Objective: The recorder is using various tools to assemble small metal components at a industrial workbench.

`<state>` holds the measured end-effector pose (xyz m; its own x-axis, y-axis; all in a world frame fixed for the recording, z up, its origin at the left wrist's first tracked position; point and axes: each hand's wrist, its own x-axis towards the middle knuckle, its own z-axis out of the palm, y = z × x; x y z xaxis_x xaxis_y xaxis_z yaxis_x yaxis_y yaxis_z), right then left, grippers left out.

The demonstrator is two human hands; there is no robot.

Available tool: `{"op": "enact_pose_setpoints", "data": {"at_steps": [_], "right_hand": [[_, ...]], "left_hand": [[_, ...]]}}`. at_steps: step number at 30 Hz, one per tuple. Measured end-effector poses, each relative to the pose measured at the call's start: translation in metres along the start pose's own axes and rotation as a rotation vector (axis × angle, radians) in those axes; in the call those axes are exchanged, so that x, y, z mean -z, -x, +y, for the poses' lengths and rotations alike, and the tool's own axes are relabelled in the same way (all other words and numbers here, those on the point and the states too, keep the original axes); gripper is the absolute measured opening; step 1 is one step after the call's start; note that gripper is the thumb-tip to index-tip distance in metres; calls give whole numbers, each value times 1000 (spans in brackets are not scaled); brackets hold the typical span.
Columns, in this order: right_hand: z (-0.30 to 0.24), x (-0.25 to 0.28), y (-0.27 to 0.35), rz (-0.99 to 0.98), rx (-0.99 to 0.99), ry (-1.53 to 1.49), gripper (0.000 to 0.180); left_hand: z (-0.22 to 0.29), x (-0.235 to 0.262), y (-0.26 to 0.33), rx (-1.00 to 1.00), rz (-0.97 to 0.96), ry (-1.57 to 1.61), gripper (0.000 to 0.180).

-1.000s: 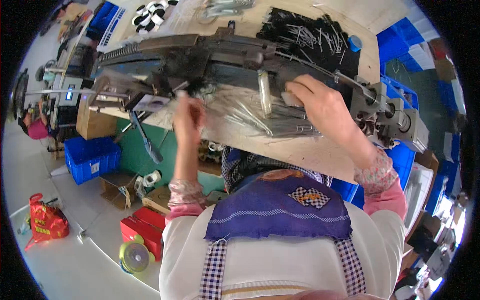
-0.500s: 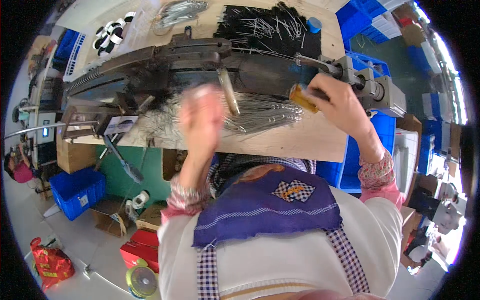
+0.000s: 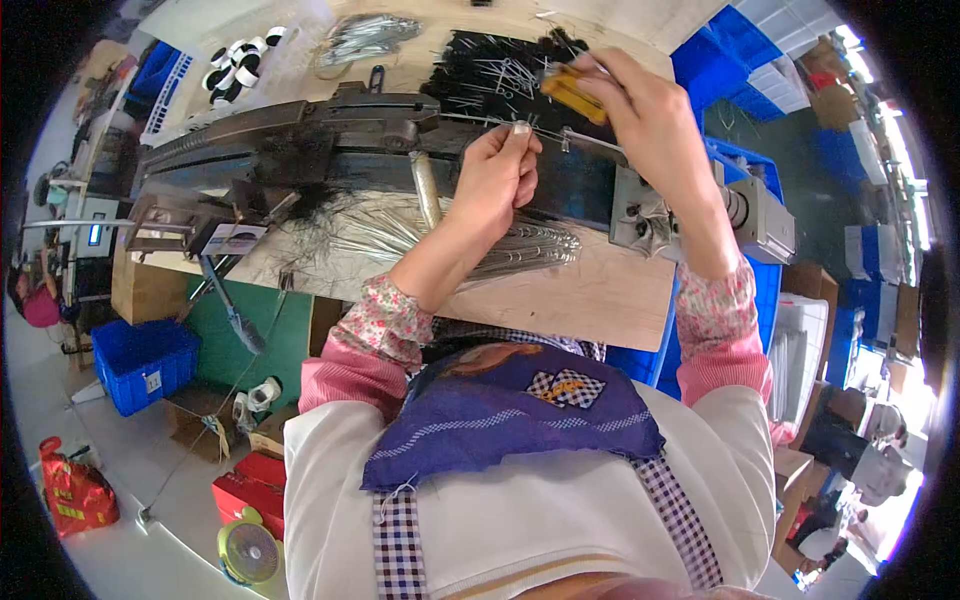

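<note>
My left hand [image 3: 497,172] is closed, thumb and fingertips pinched on a thin metal rod [image 3: 470,118] that runs along the top of a dark metal bench machine [image 3: 370,155]. My right hand [image 3: 650,110] grips a yellow tool [image 3: 578,95], slightly blurred, held above the right edge of a black mat [image 3: 455,70]. What kind of tool it is, I cannot make out. Several metal pins with ringed ends [image 3: 505,78] lie on that mat. Below my left wrist, a bundle of thin metal wires [image 3: 545,248] rests on the wooden table [image 3: 600,290]. A light-coloured handle [image 3: 426,190] sticks out from the machine towards me.
A cylindrical metal part [image 3: 765,225] sits at the machine's right end. White and black rings [image 3: 235,68] fill a clear tray at the back left, with more metal pieces [image 3: 370,40] beside it. Blue crates [image 3: 715,55] stand right of the table. Below left are a blue bin [image 3: 148,365] and a small fan [image 3: 248,552].
My left hand has moved right and away from me onto the rod. My right hand has carried the yellow tool from the machine's near side up towards the mat. The view has shifted slightly.
</note>
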<state>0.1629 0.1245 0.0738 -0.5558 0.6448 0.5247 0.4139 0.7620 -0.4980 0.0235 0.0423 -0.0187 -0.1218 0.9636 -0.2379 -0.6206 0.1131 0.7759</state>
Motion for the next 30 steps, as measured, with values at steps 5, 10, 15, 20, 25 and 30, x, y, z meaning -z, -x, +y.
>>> {"op": "enact_pose_setpoints", "data": {"at_steps": [5, 10, 15, 20, 25, 30], "right_hand": [[30, -22, -11, -100, 155, 89, 20], [6, -55, -24, -554, 2, -77, 27], [13, -45, -25, -689, -162, -299, 28], [22, -50, -39, -676, -430, -523, 26], [19, -48, -45, -764, -131, -281, 33], [35, -13, -40, -301, 456, 522, 37]], "left_hand": [[-1, 4, 8, -77, 70, -36, 23], [5, 10, 16, -140, 138, -10, 22], [4, 4, 15, -112, 231, 44, 24], [4, 19, 11, -113, 51, -56, 48], [16, -2, 14, -131, -128, 249, 78], [31, 17, 15, 9, -138, 715, 83]]}}
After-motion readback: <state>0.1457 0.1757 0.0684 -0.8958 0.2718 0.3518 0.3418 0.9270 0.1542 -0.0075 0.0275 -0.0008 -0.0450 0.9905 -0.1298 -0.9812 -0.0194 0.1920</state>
